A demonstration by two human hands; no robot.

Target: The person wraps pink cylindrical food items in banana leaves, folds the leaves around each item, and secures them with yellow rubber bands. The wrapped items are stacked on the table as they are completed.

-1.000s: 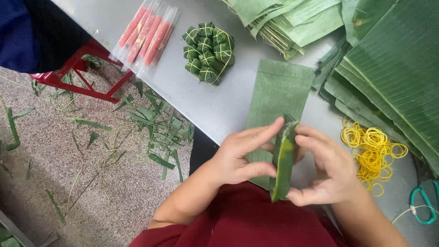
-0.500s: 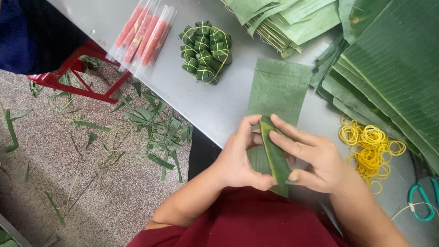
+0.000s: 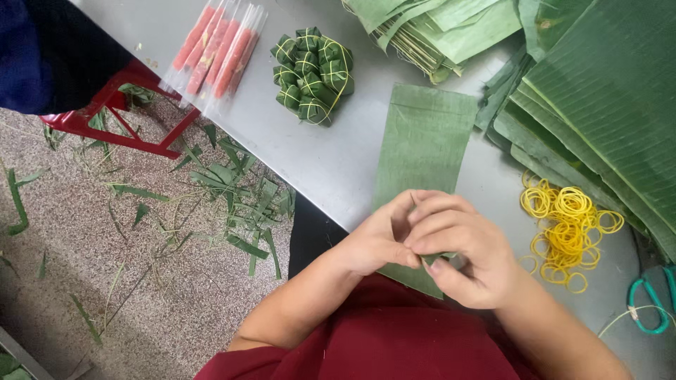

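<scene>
Grey metal table (image 3: pixel 310 158) runs diagonally across the view, speckled floor to its left littered with green leaf scraps (image 3: pixel 239 204). A red stool frame (image 3: pixel 120 123) stands at the table's far corner, beside someone in dark clothing.

Both hands work close together at the near table edge, over the lower end of a cut leaf strip (image 3: pixel 422 148) lying flat. Left hand (image 3: pixel 377 243) and right hand (image 3: pixel 461 257) are both curled tight, fingertips pressed together around something small. Only a sliver of green shows under the right thumb, so what is pinched is hard to confirm; likely a folded piece of leaf.

Nearby: a bundle of small leaf-wrapped parcels (image 3: pixel 312 74) tied with yellow bands, well apart from the hands. Clear packets of pink sticks (image 3: pixel 218 53) beyond it. Yellow rubber bands (image 3: pixel 567 229) in a loose pile just right of the right hand. Large leaves (image 3: pixel 612 91) stacked at right, folded leaf pieces (image 3: pixel 436 28) at the top.

Risks, as judgement:
- The fold could spring open if either thumb eases; leaf is stiff along the grain.
- Squeezing too hard could split the leaf along its ribs.
- The strip's near end overhangs the table edge; a nudge from a wrist could drag it off.

Hidden or unclear:
- The pinched piece, almost wholly covered by fingers.
- The strip's near end, behind the hands.
- Green-handled scissors (image 3: pixel 651 306), cut by the right edge.
- The large leaves run out of frame.
</scene>
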